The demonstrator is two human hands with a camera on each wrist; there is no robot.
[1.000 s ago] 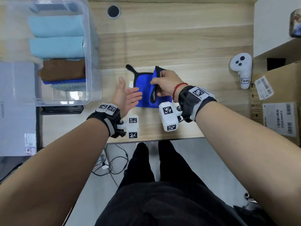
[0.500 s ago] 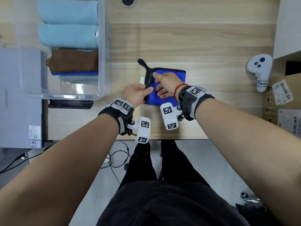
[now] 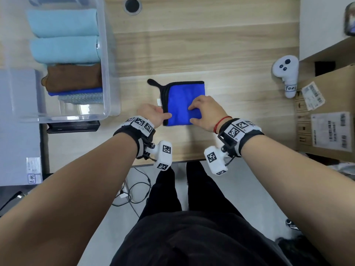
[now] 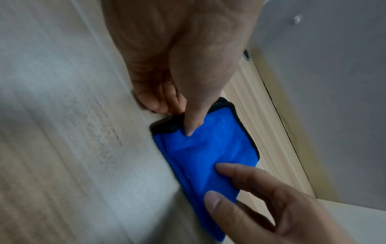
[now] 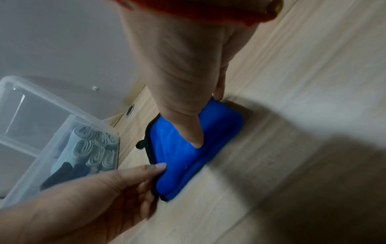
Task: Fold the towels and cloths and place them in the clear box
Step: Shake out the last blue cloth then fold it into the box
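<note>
the blue cloth [image 3: 184, 100], folded into a near square with black edging, lies flat on the wooden desk [image 3: 230, 54] at centre, its black loop pointing to 10 o'clock. the left hand [image 3: 153, 114] sits at the cloth's 8 o'clock corner, thumb on top and fingers curled at the black-edged side, pinching that edge. the right hand [image 3: 206, 112] is at the cloth's 5 o'clock corner, thumb pressed on the top face and fingers tucked at the near right edge, gripping it.

the clear box [image 3: 106, 77] stands at 9 to 10 o'clock from the cloth, just apart from it on the desk. inside, from far to near: two light blue towels [image 3: 63, 35], a brown cloth [image 3: 75, 78], a dark blue cloth [image 3: 76, 92] and a pale grey-blue textured cloth [image 3: 80, 97], all folded and packed side by side. the near end of the box floor is bare.

a white controller [image 3: 286, 73] lies at 3 o'clock, well apart, beside cardboard boxes [image 3: 326, 112] with labels. a round cable port [image 3: 132, 5] sits at 12 o'clock.
</note>
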